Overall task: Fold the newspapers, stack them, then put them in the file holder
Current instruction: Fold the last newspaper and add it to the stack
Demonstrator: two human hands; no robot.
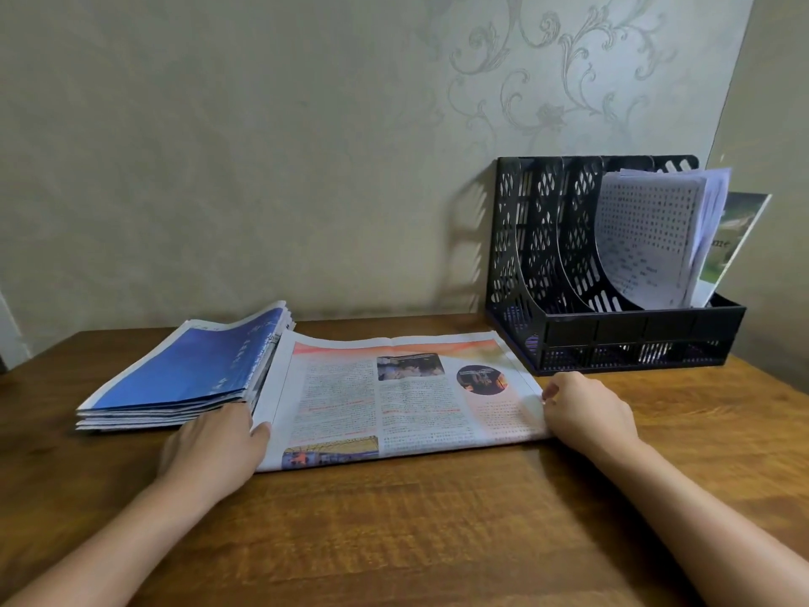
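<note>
Your left hand (214, 435) pinched the open newspaper (394, 400) at its left edge. Your right hand (586, 414) gripped its right edge with curled fingers (550, 392).

Wooden table (437, 532) against patterned wall (262, 146). Open newspaper (394, 405) lies flat at centre, printed side up. Left hand (214, 440) at its near-left corner, thumb on the page, fingers under/at the edge; can't tell if gripping. Right hand (582, 409) at its right edge, fingers curled at the paper's edge. Stack of folded newspapers (184, 374), blue page on top, just left of the open one, touching it. Black file holder (613, 326) far right, by wall; loose sheets (648, 230) in its rightmost slots, left slots hold nothing visible.
</note>
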